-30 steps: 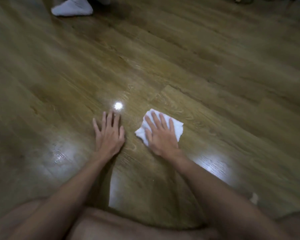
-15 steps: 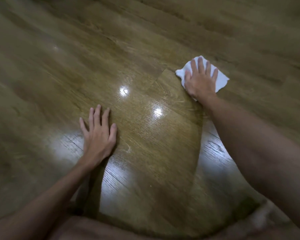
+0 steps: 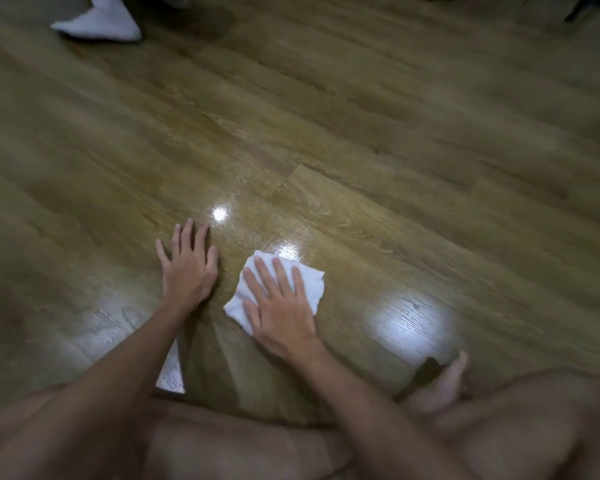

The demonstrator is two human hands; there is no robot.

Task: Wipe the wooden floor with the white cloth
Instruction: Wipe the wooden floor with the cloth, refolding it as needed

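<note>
Two bare hands and one white cloth (image 3: 310, 284) show on the wooden floor (image 3: 378, 140). The right hand (image 3: 282, 308) lies flat on the cloth with its fingers spread and straight, pressing it down rather than closing around it; the cloth is crumpled, touching the floor just ahead of the person's knees, and its edges stick out past the fingertips and on the thumb side. The left hand (image 3: 189, 270) rests palm-down on the bare boards just beside the cloth, its grip fully spread and holding nothing. Several bright patches of reflected light sit on the glossy boards, one just beyond the left fingertips. One bare foot (image 3: 445, 384) shows at lower right. At the far upper left stands one foot in a white sock (image 3: 101, 22), well apart from the hands. Nothing lies on the floor between it and the cloth.
</note>
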